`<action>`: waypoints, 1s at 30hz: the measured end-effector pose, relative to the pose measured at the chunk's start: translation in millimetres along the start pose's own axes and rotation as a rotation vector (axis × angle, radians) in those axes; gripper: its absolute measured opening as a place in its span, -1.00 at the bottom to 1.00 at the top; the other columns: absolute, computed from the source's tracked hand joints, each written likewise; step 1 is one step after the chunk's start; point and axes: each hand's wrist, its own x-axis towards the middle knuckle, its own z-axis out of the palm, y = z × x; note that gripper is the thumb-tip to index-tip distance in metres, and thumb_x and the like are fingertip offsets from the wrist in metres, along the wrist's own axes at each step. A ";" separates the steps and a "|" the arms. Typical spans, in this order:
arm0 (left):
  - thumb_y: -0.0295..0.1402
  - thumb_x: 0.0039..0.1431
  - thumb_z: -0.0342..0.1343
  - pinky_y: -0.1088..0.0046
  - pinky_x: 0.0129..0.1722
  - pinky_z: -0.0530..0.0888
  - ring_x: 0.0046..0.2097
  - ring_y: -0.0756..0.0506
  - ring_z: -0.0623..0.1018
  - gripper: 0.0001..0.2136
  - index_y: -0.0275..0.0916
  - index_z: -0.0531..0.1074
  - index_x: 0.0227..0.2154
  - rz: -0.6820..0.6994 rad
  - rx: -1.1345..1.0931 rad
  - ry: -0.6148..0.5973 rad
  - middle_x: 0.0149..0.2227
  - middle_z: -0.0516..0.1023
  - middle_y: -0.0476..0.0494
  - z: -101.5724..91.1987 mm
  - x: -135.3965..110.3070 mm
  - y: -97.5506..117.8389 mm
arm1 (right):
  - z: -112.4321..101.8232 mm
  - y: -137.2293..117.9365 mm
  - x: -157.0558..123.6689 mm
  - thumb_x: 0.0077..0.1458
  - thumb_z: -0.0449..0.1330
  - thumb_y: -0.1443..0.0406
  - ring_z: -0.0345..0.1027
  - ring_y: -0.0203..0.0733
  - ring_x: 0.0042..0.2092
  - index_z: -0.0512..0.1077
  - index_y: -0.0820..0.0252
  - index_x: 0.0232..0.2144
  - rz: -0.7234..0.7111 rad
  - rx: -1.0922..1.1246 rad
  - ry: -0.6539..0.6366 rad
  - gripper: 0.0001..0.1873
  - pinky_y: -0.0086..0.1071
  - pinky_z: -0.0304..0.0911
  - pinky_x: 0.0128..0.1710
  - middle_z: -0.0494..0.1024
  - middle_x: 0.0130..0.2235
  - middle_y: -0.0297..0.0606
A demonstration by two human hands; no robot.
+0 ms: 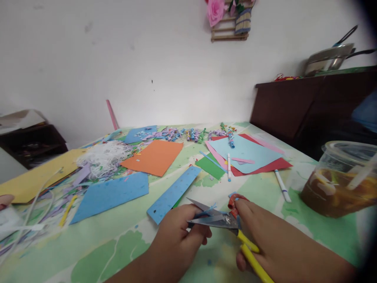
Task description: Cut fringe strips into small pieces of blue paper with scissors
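Yellow-handled scissors (232,225) sit low in front, gripped by the right hand (262,228), whose fingers are closed around the handles near the pivot. That same hand also seems to pinch a red-orange curl (232,201) at the thumb; its material is hard to make out. Opposite, the left hand (179,237) has thumb and forefinger pressed together on a thin blue strip (210,209), which lies between the parted blades, above the worktop (123,251).

Paper by its look, the strip should weigh next to nothing, bend readily and tear if tugged. A light pinch at one end, well back from the metal, would suit it; the left fingertips are right beside the blades, so slipping looks like the main hazard. By contrast, the scissors should feel stiff and moderately light, best held by the smooth yellow loops. Just beyond the left hand, a wider blue piece (173,193) rests flat; it looks like thin card, easily creased, so lifting by an edge seems safest.
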 end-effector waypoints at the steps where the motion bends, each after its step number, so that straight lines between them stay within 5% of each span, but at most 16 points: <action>1: -0.48 -0.04 -0.06 0.58 -0.52 0.31 -0.52 0.02 0.40 -0.83 -0.26 0.36 -0.65 -0.016 -0.004 -0.016 -0.61 0.41 -0.01 -0.9 0.6 1.5 | -0.1 -0.4 -0.2 -0.23 0.16 0.28 0.23 0.00 -0.14 0.23 0.22 -0.14 0.009 0.002 0.003 -0.49 -0.23 0.19 -0.21 0.33 -0.12 -0.10; 8: -0.50 -0.08 -0.02 0.61 -0.59 0.28 -0.64 0.10 0.33 -0.83 -0.29 0.31 -0.72 -0.196 -0.308 -0.183 -0.69 0.35 0.05 -5.7 5.4 5.1 | -5.5 -4.3 1.7 -0.26 0.23 0.25 0.26 -0.08 -0.26 0.25 0.13 -0.25 0.050 0.040 0.012 -0.57 -0.31 0.16 -0.32 0.37 -0.25 -0.24; 22: -0.29 -0.14 0.17 0.64 -0.70 0.22 -0.71 0.12 0.30 -0.80 -0.32 0.32 -0.63 -0.237 -0.561 -0.449 -0.73 0.36 0.02 -14.7 6.9 -2.7 | -9.6 1.7 0.1 -0.32 0.30 0.12 0.26 -0.01 -0.21 0.28 0.12 -0.21 -0.018 -0.043 0.032 -0.45 -0.25 0.18 -0.26 0.38 -0.17 -0.21; 30: -0.39 -0.07 0.11 0.62 -0.59 0.27 -0.63 0.10 0.35 -0.88 -0.33 0.36 -0.61 -0.218 -0.576 -0.123 -0.67 0.41 0.03 -9.7 13.4 -2.7 | -14.2 0.8 0.5 -0.26 0.22 0.25 0.16 0.06 -0.01 0.22 0.15 -0.08 0.048 -0.015 0.074 -0.40 -0.20 0.15 -0.11 0.28 0.00 -0.13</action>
